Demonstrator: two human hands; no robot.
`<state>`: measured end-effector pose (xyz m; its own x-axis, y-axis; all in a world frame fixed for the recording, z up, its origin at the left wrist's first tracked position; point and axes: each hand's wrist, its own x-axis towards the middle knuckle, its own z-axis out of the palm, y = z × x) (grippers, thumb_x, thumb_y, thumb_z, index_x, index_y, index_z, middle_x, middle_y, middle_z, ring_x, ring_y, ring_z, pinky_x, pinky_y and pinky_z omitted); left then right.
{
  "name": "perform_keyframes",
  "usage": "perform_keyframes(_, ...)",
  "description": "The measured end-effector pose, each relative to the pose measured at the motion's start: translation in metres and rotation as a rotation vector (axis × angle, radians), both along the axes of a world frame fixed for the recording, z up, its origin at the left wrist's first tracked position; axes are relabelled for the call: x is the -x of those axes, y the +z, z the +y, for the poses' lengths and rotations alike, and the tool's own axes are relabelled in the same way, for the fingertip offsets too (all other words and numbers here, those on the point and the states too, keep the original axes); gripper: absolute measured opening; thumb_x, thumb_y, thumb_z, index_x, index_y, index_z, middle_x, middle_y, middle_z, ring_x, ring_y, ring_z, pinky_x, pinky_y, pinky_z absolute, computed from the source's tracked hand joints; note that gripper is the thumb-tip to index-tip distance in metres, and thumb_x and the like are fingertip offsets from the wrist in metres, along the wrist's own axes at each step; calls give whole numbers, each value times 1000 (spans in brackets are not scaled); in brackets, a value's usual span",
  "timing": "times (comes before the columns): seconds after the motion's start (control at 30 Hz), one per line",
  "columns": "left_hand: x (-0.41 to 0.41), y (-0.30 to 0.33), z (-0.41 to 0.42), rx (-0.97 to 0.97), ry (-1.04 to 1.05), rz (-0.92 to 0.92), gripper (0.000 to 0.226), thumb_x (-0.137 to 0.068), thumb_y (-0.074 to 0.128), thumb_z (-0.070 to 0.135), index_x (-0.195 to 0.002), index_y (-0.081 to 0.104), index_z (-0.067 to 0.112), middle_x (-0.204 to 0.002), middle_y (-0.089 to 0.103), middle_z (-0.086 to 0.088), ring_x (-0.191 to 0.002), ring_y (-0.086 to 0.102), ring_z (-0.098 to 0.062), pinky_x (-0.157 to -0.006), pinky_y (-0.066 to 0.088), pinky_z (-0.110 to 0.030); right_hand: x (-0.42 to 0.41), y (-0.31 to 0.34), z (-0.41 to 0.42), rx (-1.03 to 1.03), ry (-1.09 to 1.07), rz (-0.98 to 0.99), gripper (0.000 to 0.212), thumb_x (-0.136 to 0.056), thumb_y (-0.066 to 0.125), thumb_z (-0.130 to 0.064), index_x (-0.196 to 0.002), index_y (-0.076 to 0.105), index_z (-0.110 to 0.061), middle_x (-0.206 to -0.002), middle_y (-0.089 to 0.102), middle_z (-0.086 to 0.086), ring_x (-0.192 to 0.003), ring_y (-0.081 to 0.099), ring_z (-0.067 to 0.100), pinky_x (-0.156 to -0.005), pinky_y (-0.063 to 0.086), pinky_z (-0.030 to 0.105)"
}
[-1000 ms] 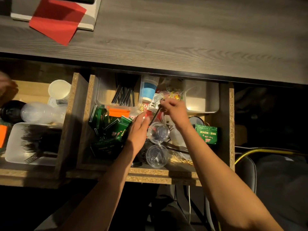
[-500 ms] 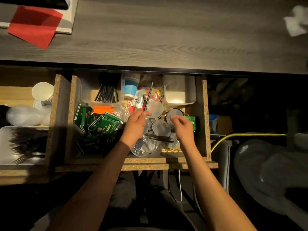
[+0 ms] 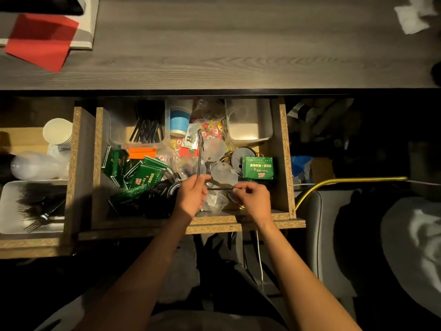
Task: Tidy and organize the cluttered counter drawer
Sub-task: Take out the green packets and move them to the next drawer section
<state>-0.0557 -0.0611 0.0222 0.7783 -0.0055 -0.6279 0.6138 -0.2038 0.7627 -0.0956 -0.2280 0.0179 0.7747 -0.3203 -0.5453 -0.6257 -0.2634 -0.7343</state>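
- The left hand [image 3: 192,196] is over the front of the open drawer [image 3: 284,163], its fingers curled and pinching the lower end of a thin black straw [image 3: 200,154] that stands up and away towards the back of the drawer.
- The right hand [image 3: 253,198] is just beside it, fingers curled, pinching one end of a second black straw [image 3: 220,188] that lies level between the two hands.
- Under the hands lie clear plastic lids [image 3: 216,149] and small clear cups [image 3: 214,203], heaped loosely in the middle of the drawer.
- Left of the hands is a pile of green packets [image 3: 143,173]; one more green packet [image 3: 257,167] lies on the right, near the drawer wall.
- At the back left a clear tub [image 3: 114,130] holds a bundle of black straws [image 3: 148,131], with an orange piece [image 3: 142,152] at its front edge.
- Beside that tub stands a stack of blue-and-white paper cups [image 3: 179,120]; at the back right is a white tub [image 3: 249,126].
- A second drawer on the left holds a white tray [image 3: 9,211] of black forks [image 3: 40,206] and a stack of white cups [image 3: 58,132].
- Above, the grey desk [image 3: 226,44] carries a red sheet of paper [image 3: 40,41].
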Motion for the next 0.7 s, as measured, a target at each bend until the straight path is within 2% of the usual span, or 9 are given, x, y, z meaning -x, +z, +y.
perform_keyframes(0.07, -3, 2, -2, -24, -8, -34, 30, -105, 41, 18, -116, 66, 6, -76, 56, 0, -63, 51, -11, -42, 41, -18, -4, 7, -3, 45, -2, -65, 7, -88, 71, -11, -91, 76, -17, -84, 71, -8, -81, 65, 4, -82, 55, 24)
perform_keyframes(0.13, -7, 6, -3, -8, 8, -62, 29, -105, 42, 13, -121, 64, 3, -90, 62, 1, -81, 60, -8, -58, 52, -14, -9, 15, -6, 10, -70, -117, 7, -89, 71, -13, -94, 75, -15, -90, 73, -5, -88, 67, 7, -89, 55, 31)
perform_keyframes(0.2, -12, 10, -4, -31, -20, -148, 29, -104, 43, 10, -124, 64, 4, -107, 65, 3, -100, 62, -10, -77, 48, -7, -18, 27, -9, -158, -196, -158, 11, -90, 69, -11, -98, 75, -8, -92, 75, 3, -91, 70, 16, -88, 58, 37)
perform_keyframes(0.33, -21, 26, -7, -38, -188, -231, 30, -104, 42, 10, -124, 64, 8, -120, 64, 1, -107, 59, -7, -78, 39, 3, -47, 58, -8, -333, -303, -303, 11, -92, 65, -6, -97, 74, -3, -90, 74, 11, -83, 70, 20, -81, 59, 35)
perform_keyframes(0.4, -25, 33, -11, -7, -271, -220, 31, -106, 39, 14, -121, 65, 10, -112, 69, -1, -102, 63, -6, -79, 42, -4, -63, 72, -4, -353, -292, -361, 14, -93, 63, -6, -90, 76, -11, -87, 73, 11, -82, 69, 20, -80, 59, 34)
perform_keyframes(0.43, -26, 36, -12, 36, -280, -198, 31, -106, 37, 15, -117, 66, 12, -98, 70, -2, -89, 65, -4, -75, 45, -9, -71, 77, -1, -356, -274, -373, 16, -93, 63, -6, -88, 76, -14, -87, 73, 12, -82, 69, 20, -80, 59, 34)
perform_keyframes(0.53, -29, 47, -6, 162, -259, -126, 28, -107, 36, 17, -102, 64, 18, -59, 42, 5, -42, 41, -1, -42, 33, -15, -91, 85, 8, -388, -223, -368, 15, -94, 63, -9, -90, 77, -14, -88, 74, 14, -82, 69, 21, -77, 59, 32)
perform_keyframes(0.63, -36, 47, 12, 196, -287, -84, 24, -106, 41, 22, -97, 63, 16, -53, 32, 9, -38, 26, -4, -34, 22, -17, -104, 81, 16, -449, -115, -283, 17, -98, 58, -15, -94, 74, -19, -94, 74, 11, -88, 71, 20, -78, 60, 29)
perform_keyframes(0.7, -40, 48, 29, 254, -165, -65, 24, -104, 44, 27, -93, 59, 12, -51, 34, 8, -38, 25, -8, -32, 21, -21, -108, 69, 22, -455, -60, -189, 19, -101, 55, -23, -101, 73, -17, -101, 74, 12, -94, 70, 22, -84, 59, 32)
